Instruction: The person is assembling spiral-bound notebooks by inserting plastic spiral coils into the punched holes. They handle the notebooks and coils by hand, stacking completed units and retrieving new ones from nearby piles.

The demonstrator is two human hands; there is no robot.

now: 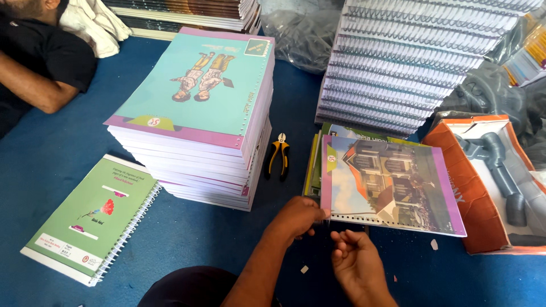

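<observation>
My left hand (300,218) pinches the near left corner of a notebook (392,182) with a house picture on its cover, along its punched edge. That notebook lies on top of a short pile of similar books. My right hand (352,260) hovers just below the same edge, fingers curled, seemingly pinching something thin that is too small to make out. Yellow-and-black pliers (278,154) lie on the blue surface (210,233) just beyond my left hand.
A tall stack of unbound teal-covered notebooks (199,119) stands to the left. A bound green spiral notebook (94,219) lies at the near left. Spiral-bound stacks (409,62) rise at the back right. An orange box (483,176) holds grey parts. Another person (40,62) lies at the far left.
</observation>
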